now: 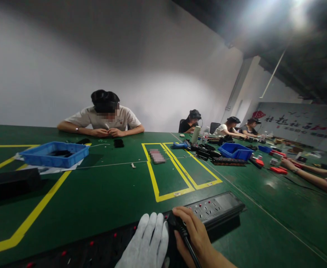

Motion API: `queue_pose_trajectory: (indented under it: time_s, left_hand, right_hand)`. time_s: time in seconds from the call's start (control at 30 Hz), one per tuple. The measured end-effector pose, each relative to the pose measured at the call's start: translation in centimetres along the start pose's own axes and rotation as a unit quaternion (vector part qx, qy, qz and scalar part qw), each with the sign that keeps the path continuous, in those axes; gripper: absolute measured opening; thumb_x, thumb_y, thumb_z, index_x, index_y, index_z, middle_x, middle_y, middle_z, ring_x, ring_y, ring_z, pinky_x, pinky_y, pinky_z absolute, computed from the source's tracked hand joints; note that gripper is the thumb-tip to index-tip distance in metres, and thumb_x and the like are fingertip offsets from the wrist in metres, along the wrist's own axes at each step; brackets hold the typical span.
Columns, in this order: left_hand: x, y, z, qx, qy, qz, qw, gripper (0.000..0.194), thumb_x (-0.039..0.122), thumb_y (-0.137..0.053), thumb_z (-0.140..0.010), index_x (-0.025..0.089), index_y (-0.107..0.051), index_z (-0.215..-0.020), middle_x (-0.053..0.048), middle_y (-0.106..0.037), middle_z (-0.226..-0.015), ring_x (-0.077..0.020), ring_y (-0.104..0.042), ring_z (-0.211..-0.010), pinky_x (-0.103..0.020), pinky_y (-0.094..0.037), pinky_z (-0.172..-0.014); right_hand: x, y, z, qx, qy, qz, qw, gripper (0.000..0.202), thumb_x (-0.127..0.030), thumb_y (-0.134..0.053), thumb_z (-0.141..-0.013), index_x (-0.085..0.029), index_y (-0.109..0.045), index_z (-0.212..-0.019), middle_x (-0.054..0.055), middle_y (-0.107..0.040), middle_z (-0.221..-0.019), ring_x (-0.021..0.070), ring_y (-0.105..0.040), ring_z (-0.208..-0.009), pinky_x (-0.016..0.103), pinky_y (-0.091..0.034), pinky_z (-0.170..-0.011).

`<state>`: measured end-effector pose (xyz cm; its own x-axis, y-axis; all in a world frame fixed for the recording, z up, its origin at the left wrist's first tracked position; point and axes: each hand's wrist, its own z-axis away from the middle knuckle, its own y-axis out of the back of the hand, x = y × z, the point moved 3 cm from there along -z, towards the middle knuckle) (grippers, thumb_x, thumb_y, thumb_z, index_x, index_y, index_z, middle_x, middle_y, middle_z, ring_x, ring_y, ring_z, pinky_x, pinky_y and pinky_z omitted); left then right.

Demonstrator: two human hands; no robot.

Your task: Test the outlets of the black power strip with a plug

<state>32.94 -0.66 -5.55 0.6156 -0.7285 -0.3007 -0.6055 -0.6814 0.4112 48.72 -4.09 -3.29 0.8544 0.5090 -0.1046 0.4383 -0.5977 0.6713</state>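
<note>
A long black power strip point(225, 204) with several sockets and red switches or lights lies slantwise across the table in front of me. My left hand point(148, 242), in a white glove, rests on the strip with its fingers stretched out and side by side. Just right of it, my bare right hand point(193, 236) is closed around a black plug point(173, 220) at the strip's sockets. A thick black cord point(190, 247) runs from the plug back toward me under that hand. Whether the plug's pins are inside a socket is hidden.
Yellow tape marks the green table point(110, 208). A blue tray point(40, 159) with dark parts and a long black case point(12, 182) are at left. A phone-like object point(157, 156) lies ahead. Farther right are a blue bin point(234, 152) and tools. Co-workers sit around the table.
</note>
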Motion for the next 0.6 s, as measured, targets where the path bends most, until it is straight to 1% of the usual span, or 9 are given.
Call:
queue_pose_trajectory:
  time_s: [0.13, 0.3, 0.43, 0.6]
  left_hand:
    - [0.12, -0.06, 0.12, -0.006, -0.014, -0.011, 1.0, 0.031, 0.024, -0.039, -0.089, 0.009, -0.061, -0.104, -0.014, -0.069, -0.105, -0.0276, -0.063, -0.104, -0.046, -0.035, -0.106]
    - [0.07, -0.26, 0.19, 0.008, 0.0, 0.002, 1.0, 0.031, 0.024, -0.037, -0.089, 0.009, -0.062, -0.102, -0.014, -0.069, -0.105, -0.0274, -0.062, -0.105, -0.046, -0.035, -0.106]
    - [0.01, -0.3, 0.11, 0.0, -0.012, -0.009, 1.0, 0.031, 0.023, -0.036, -0.089, 0.01, -0.06, -0.105, -0.013, -0.069, -0.104, -0.0264, -0.063, -0.103, -0.046, -0.034, -0.107]
    - [0.0, -0.18, 0.06, -0.002, -0.008, -0.006, 1.0, 0.03, 0.023, -0.037, -0.089, 0.01, -0.06, -0.105, -0.013, -0.069, -0.105, -0.026, -0.062, -0.105, -0.045, -0.034, -0.107]
  right_hand:
    - [-0.15, 0.2, -0.05, 0.003, 0.0, -0.002, 1.0, 0.048, -0.009, -0.047, -0.082, -0.016, -0.046, -0.129, 0.013, -0.061, -0.117, 0.0201, -0.063, -0.109, 0.031, -0.055, -0.094]
    - [-0.09, 0.29, -0.04, 0.009, 0.0, 0.001, 1.0, 0.047, -0.009, -0.047, -0.081, -0.016, -0.048, -0.128, 0.012, -0.062, -0.117, 0.0199, -0.063, -0.108, 0.03, -0.054, -0.095]
    - [-0.03, 0.18, 0.04, 0.004, -0.005, 0.009, 1.0, 0.048, -0.009, -0.047, -0.081, -0.016, -0.047, -0.128, 0.012, -0.062, -0.117, 0.0194, -0.063, -0.109, 0.03, -0.054, -0.095]
    - [-0.1, 0.08, 0.18, 0.007, -0.001, 0.011, 1.0, 0.048, -0.009, -0.046, -0.081, -0.015, -0.047, -0.129, 0.013, -0.061, -0.117, 0.0193, -0.062, -0.109, 0.03, -0.054, -0.095]
